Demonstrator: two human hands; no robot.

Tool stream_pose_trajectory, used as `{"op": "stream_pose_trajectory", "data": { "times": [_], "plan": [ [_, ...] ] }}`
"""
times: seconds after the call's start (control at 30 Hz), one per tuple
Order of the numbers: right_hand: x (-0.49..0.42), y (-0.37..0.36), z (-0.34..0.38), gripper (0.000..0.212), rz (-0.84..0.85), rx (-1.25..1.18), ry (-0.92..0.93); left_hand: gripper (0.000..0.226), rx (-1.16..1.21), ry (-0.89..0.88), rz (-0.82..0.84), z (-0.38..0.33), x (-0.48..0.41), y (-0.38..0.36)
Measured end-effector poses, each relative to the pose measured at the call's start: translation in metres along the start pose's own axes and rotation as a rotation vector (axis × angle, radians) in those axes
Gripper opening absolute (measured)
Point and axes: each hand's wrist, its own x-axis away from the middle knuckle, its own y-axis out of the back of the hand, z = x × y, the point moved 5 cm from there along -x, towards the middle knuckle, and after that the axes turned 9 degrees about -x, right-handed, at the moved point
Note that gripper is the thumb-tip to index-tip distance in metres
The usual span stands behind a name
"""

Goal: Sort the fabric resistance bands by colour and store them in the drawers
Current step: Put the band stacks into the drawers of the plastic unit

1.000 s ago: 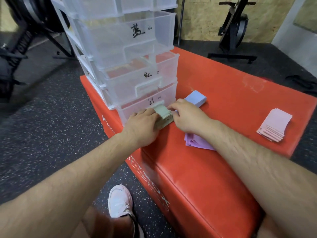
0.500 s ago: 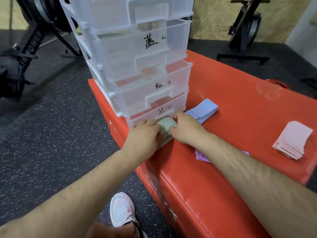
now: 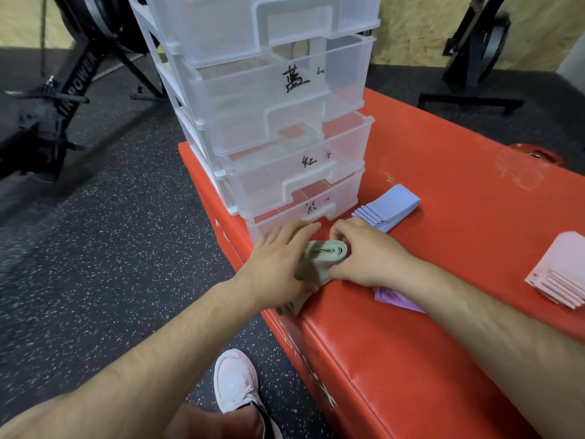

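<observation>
The left hand [image 3: 278,261] presses flat-fingered on the green bands [image 3: 321,258] while the right hand [image 3: 364,256] seems to grip their folded end, blue bands [image 3: 391,205] just beyond it.

Drawers [image 3: 285,122]: clear, black handwritten labels. Desk [image 3: 443,312]: red. Green bands [image 3: 319,258]: dull sage. Blue bands [image 3: 392,207]: pale. Pink bands [image 3: 563,274]: pale. Purple bands [image 3: 395,299]: lilac. Floor [image 3: 110,264]: black, white speckles. Shoe [image 3: 235,381]: white.

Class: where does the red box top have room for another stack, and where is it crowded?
Free: patch between blue stack and pink stack; near end, short of the purple bands. Crowded: by the drawers, where left hand and right hand meet on the green bands.
</observation>
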Motion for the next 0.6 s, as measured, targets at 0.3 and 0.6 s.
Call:
{"op": "stream_pose_trajectory", "data": {
  "times": [0.3,0.6],
  "plan": [
    [0.013,-0.002,-0.008,0.042,-0.032,0.177,0.152,0.069,0.128,0.006,0.095,-0.002,-0.005,-0.020],
    [0.025,-0.018,-0.015,0.038,0.023,0.130,0.318,0.080,-0.001,-0.035,0.144,-0.003,0.005,-0.022]
  ]
}}
